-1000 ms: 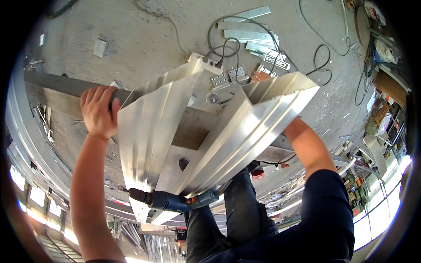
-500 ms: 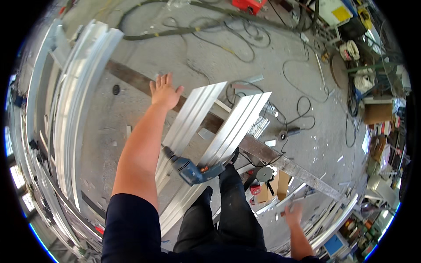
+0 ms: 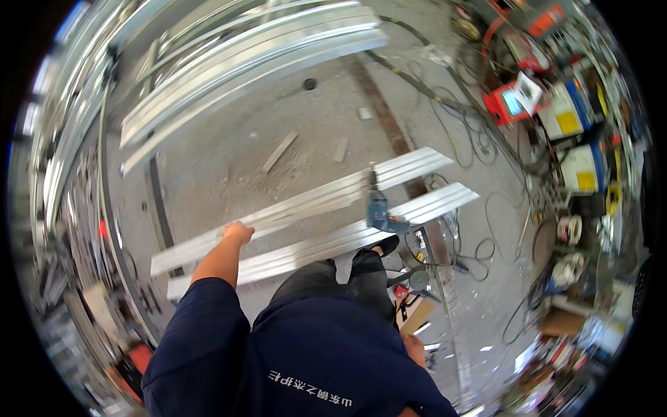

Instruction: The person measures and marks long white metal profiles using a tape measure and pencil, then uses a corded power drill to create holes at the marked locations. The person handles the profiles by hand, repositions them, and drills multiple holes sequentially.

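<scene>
Two long silver metal profiles lie side by side below me: a far profile (image 3: 306, 208) and a near profile (image 3: 306, 249), both with ridges along their length. My left hand (image 3: 239, 232) is on the far profile toward its left end, its fingers curled over the metal. A blue power drill (image 3: 379, 212) rests across both profiles near their right ends, with its bit pointing away from me. My right hand (image 3: 415, 347) is low at my right side, partly hidden by my body, and its fingers are not clear.
A rusty beam (image 3: 389, 125) runs under the profiles on the right, and a dark bar (image 3: 157, 201) on the left. More long profiles (image 3: 257, 59) lie stacked at the back. Cables (image 3: 479, 250) and a cardboard box (image 3: 417, 316) lie to the right. A red machine (image 3: 511, 104) stands farther off.
My view has turned left. My left hand, spread open before, has come down to the far profile's left part. My right hand has drawn in beside my body. The drill still rests on the profiles.
</scene>
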Demonstrator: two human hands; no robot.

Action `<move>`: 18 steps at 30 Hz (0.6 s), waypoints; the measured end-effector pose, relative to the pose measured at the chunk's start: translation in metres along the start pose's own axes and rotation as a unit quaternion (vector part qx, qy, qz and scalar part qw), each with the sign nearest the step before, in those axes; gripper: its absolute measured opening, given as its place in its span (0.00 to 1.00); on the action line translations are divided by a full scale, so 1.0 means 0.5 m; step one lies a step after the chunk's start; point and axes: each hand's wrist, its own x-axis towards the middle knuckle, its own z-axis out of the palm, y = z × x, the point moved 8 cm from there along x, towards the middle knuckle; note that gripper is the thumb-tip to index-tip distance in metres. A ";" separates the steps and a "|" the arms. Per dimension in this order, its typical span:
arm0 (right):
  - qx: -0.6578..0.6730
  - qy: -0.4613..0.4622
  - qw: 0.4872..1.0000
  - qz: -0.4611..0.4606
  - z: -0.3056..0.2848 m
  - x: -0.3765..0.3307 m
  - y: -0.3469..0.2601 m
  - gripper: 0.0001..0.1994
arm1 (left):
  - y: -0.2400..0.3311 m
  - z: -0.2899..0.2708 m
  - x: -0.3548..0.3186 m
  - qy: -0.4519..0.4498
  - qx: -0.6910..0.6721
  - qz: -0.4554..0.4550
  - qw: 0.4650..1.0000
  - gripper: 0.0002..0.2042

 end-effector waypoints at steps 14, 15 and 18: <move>-0.108 -0.064 0.991 0.054 -0.398 0.376 -0.332 0.22 | -0.399 0.623 -0.444 0.025 -0.558 -0.224 0.799 0.32; -0.113 -0.058 0.992 0.020 -0.414 0.418 -0.400 0.22 | -0.371 0.650 -0.479 0.039 -0.576 -0.236 0.782 0.31; -0.108 -0.055 0.990 -0.076 -0.398 0.509 -0.612 0.21 | -0.294 0.745 -0.587 0.014 -0.581 -0.256 0.772 0.30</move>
